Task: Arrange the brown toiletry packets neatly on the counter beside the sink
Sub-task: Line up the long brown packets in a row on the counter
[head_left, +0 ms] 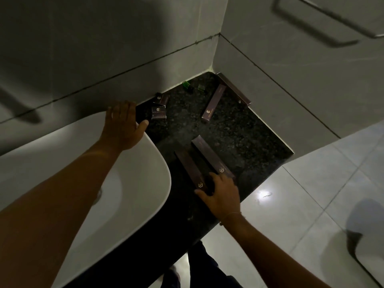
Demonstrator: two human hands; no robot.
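Note:
Brown toiletry packets lie scattered on the dark speckled counter [232,138]. Two long packets sit side by side near the front edge: one [190,169] on the left and one [209,154] on the right. My right hand [221,192] rests on their near ends, fingers spread over both. A third long packet [214,103] lies at an angle farther back, and a fourth [233,88] leans along the right wall. Two small square packets [159,112] [161,98] sit by the back wall. My left hand [122,125] lies flat on the sink rim, holding nothing.
The white sink [145,183] takes up the left side. Two small green bottles [186,84] [201,87] stand in the back corner. Tiled walls close off the counter at the back and right. Glossy floor tiles [311,204] lie below the counter's front edge.

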